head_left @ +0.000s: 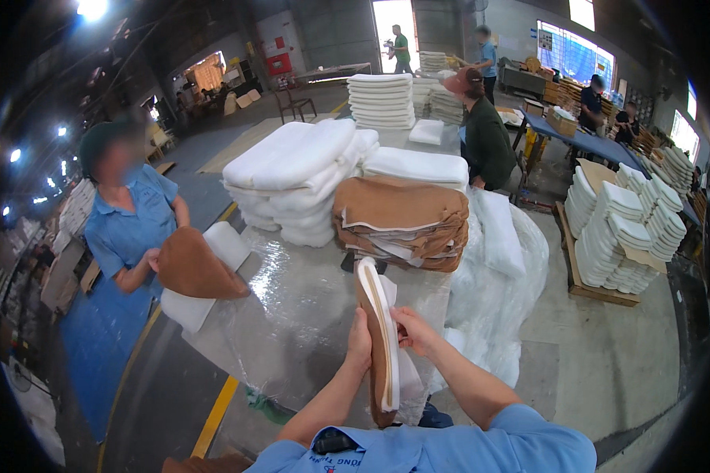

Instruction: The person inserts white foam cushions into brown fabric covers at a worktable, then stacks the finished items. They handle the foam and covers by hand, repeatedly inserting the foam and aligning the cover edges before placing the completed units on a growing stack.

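Observation:
Over the near part of the table I hold a seat cushion (383, 331) on its edge, brown fabric on its left side and white padding on its right. A tan layer shows along its edge, and a loose white sheet hangs at its right side. My left hand (360, 340) is closed on the brown side. My right hand (412, 329) grips the white side, its fingertips partly hidden in the layers. Just beyond the cushion lies a pile of brown fabric covers (401, 217). A small dark object (353, 263) sits between the pile and the cushion.
White padding stacks (288, 162) stand behind on the plastic-covered table (292, 315). At left a co-worker (134, 213) handles a brown cover (196, 264). Another person (487, 134) stands beyond the covers. Clear plastic wrap (521, 292) bulges at right; a loaded pallet (603, 292) stands farther right.

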Demonstrator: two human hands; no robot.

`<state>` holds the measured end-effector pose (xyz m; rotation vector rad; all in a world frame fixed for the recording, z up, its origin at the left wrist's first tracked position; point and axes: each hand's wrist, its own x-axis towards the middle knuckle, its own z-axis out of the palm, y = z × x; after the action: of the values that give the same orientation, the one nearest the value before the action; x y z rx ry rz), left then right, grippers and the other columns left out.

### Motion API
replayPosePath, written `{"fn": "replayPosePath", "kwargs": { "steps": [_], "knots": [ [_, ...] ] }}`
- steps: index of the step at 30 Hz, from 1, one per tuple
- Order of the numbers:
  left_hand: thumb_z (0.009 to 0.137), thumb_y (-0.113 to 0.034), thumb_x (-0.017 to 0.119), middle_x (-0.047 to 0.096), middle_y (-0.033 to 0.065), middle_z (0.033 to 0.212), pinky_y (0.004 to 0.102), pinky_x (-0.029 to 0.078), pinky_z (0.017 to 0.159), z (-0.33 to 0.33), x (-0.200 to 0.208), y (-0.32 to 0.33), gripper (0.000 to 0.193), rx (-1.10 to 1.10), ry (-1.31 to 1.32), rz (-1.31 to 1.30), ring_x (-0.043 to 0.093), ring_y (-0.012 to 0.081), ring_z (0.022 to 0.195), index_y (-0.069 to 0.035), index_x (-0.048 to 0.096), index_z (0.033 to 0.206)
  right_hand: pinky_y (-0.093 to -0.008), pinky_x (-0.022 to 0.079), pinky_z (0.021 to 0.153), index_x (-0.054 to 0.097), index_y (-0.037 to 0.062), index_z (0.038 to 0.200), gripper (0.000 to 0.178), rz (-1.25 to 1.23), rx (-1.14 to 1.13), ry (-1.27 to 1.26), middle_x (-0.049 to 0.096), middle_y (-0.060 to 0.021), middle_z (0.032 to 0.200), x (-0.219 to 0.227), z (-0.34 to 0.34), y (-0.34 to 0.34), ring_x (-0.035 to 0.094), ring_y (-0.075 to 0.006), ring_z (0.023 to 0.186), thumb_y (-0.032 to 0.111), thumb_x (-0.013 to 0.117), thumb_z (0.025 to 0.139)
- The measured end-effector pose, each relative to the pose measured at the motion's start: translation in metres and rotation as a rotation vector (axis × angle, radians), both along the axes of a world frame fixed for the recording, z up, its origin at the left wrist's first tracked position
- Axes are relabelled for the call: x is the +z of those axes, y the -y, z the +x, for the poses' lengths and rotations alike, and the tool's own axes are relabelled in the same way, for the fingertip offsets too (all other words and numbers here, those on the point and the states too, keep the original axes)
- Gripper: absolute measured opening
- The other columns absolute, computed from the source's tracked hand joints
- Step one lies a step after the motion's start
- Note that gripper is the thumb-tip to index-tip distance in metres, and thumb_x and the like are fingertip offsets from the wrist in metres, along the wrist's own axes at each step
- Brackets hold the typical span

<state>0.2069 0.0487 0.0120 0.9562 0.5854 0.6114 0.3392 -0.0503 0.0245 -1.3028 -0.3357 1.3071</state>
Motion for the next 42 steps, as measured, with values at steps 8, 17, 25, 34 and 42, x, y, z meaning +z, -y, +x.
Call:
{"fn": "replayPosePath", "kwargs": {
  "steps": [8, 17, 25, 34, 42],
  "knots": [
    [0.090, -0.009, 0.079, 0.052, 0.0187, 0.151, 0.0410, 0.048, 0.112, 0.014, -0.001, -0.016, 0.099, 0.004, -0.249, 0.529, 0.055, 0.0280, 0.138, -0.005, 0.018, 0.168, -0.0397, 0.055, 0.082, 0.055, 0.0094, 0.122, 0.041, 0.103, -0.300, -0.096, 0.067, -0.0093, 0.108, -0.020, 0.007, -0.039, 0.065, -0.0193, 0.097, 0.021, 0.082, 0.093],
    [0.099, -0.005, 0.052, 0.060, 0.0154, 0.145, 0.0342, 0.050, 0.106, 0.036, 0.017, -0.039, 0.061, 0.145, -0.275, 0.378, 0.061, 0.0232, 0.127, 0.001, 0.043, 0.159, -0.0290, 0.053, 0.082, 0.063, 0.0097, 0.120, 0.034, 0.267, -0.301, 0.446, 0.068, -0.0047, 0.110, -0.056, 0.013, -0.032, 0.063, -0.0140, 0.099, 0.002, 0.077, 0.091],
    [0.104, -0.010, 0.050, 0.063, 0.0206, 0.143, 0.0378, 0.046, 0.110, 0.051, 0.008, -0.061, 0.048, 0.238, -0.292, 0.338, 0.062, 0.0279, 0.129, 0.005, 0.055, 0.149, -0.0391, 0.052, 0.100, 0.059, 0.0075, 0.148, 0.054, 0.252, -0.320, 0.899, 0.058, -0.0189, 0.142, -0.011, 0.085, -0.113, 0.063, -0.0313, 0.115, 0.021, 0.071, 0.097],
    [0.107, -0.013, 0.043, 0.064, 0.0187, 0.137, 0.0384, 0.047, 0.108, 0.072, 0.011, -0.032, 0.045, 0.345, -0.249, 0.281, 0.062, 0.0264, 0.125, 0.005, 0.060, 0.144, -0.0379, 0.055, 0.099, 0.080, 0.0056, 0.114, 0.023, 0.318, -0.345, 1.000, 0.076, -0.0110, 0.122, -0.024, 0.067, -0.133, 0.071, -0.0295, 0.115, 0.020, 0.069, 0.100],
    [0.109, -0.017, 0.045, 0.059, 0.0195, 0.145, 0.0385, 0.044, 0.112, 0.084, 0.004, -0.010, 0.046, 0.405, -0.113, 0.058, 0.058, 0.0270, 0.131, 0.005, 0.055, 0.148, -0.0347, 0.056, 0.089, 0.080, 0.0025, 0.102, 0.012, 0.442, -0.399, 1.020, 0.072, -0.0113, 0.126, -0.027, 0.074, -0.103, 0.070, -0.0258, 0.106, 0.009, 0.077, 0.092]
  ]
}}
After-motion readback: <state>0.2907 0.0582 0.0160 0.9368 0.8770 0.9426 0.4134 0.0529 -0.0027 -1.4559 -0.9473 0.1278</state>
